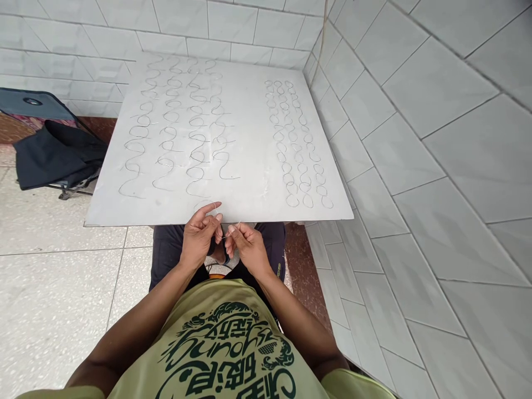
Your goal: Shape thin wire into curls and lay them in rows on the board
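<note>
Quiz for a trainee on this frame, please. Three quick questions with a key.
1. How many tight looped columns run down the right part of the white board?
2. True or false: the left hand and the right hand are both at the board's near edge.
3. Which side of the board is the folding chair on?

Key: 1. Three. 2. True. 3. The left side.

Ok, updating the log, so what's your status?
Right hand pinching fine wire, left hand beside it. White board ahead, wavy wire loops on it. Dark cloth on folding chair, off left.
</note>
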Demonstrator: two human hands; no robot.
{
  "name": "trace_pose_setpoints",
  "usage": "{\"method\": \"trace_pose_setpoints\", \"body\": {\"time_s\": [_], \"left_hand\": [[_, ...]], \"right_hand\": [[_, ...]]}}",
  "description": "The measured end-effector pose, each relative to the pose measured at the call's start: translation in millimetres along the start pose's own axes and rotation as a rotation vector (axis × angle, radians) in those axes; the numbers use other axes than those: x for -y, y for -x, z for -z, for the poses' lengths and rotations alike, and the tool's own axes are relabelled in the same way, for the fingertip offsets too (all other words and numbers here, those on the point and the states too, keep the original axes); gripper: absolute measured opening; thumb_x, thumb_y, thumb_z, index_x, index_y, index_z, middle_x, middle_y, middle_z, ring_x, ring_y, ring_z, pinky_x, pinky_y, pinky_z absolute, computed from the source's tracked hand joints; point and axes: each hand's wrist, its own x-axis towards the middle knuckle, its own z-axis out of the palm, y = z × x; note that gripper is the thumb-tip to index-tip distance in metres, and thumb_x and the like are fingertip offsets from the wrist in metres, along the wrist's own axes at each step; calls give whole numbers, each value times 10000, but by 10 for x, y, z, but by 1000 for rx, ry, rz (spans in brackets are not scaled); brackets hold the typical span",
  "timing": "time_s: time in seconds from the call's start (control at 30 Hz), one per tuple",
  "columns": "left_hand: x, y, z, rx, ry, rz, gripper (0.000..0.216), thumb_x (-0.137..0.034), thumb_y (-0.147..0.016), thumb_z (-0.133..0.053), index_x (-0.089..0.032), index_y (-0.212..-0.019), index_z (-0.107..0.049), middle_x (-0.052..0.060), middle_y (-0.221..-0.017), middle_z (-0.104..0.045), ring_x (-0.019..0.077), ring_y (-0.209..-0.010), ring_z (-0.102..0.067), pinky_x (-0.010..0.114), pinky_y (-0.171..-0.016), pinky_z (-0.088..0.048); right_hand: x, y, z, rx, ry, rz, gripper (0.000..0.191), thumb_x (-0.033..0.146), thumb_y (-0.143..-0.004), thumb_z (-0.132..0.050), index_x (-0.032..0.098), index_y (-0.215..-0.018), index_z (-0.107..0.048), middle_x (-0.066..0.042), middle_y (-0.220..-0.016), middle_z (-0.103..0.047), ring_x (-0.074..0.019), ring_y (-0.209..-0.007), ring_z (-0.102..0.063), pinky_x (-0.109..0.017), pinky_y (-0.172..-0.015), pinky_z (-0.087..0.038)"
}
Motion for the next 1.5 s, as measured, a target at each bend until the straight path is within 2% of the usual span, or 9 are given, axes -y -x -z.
{"method": "trace_pose_setpoints", "body": {"time_s": [0.23,0.4,0.5,0.6,0.7,0.9,1.1,1.27,1.5], "left_hand": [[16,-17,17,11,11,40,422,-407,-908,-729,-179,-1261,-688,-61,-549,-577,84,-457,-466,208,-486,-400],[-51,-11,70,119,169,152,426,-461,-919,-705,-163,-1223,-710,43,-819,-701,121,-634,-607,231,-550,-484],[-59,-25,106,143,244,224,414,-412,-880,-753,-156,-1205,-732,71,-931,-716,95,-600,-574,218,-496,-465],[-38,-62,124,145,294,291,376,-315,-823,-815,-133,-1148,-761,61,-905,-707,52,-530,-489,188,-435,-417],[-20,-94,128,150,320,329,335,-277,-806,-835,-121,-1097,-779,18,-794,-658,45,-526,-492,174,-443,-435],[-18,-77,155,183,143,224,303,-322,-830,-823,-139,-1068,-785,9,-760,-658,87,-520,-585,232,-484,-514],[36,-17,194,218,29,174,320,-377,-858,-797,-151,-1084,-779,23,-779,-692,116,-560,-655,264,-579,-577],[81,11,212,213,66,176,302,-357,-872,-786,-144,-1086,-769,26,-790,-699,134,-576,-683,280,-591,-598],[40,-4,249,199,116,212,334,-355,-858,-798,-145,-1112,-742,8,-758,-685,114,-515,-638,266,-526,-571]], "right_hand": [[0,10,-10,-20,44,3,412,592,-925,-659,196,-811,-635,24,-622,-625,-93,-452,-525,-220,-451,-433],[-9,-22,19,-55,-57,0,419,589,-909,-680,196,-772,-632,10,-627,-649,-101,-454,-544,-224,-447,-456],[-7,-38,25,-76,-102,-17,416,603,-878,-708,197,-806,-656,6,-636,-674,-114,-464,-573,-229,-440,-479],[-11,-44,21,-81,-161,-36,425,608,-844,-740,189,-824,-674,-11,-671,-701,-124,-495,-607,-232,-437,-498],[-23,-48,26,-77,-210,-68,420,594,-831,-757,180,-849,-685,-28,-703,-722,-134,-527,-638,-229,-440,-505],[-61,-78,86,-71,-157,-134,421,584,-820,-760,173,-772,-681,-21,-645,-698,-112,-484,-606,-194,-398,-442],[-83,-94,94,-60,-256,-231,427,564,-760,-821,156,-752,-695,-35,-630,-701,-127,-498,-622,-210,-413,-491],[-128,-99,38,-130,-288,-200,423,560,-771,-815,156,-773,-690,-27,-620,-686,-131,-482,-621,-224,-407,-501],[-125,-96,48,-118,-229,-99,341,493,-797,-808,171,-819,-698,-23,-710,-714,-123,-555,-643,-211,-468,-505]]}}
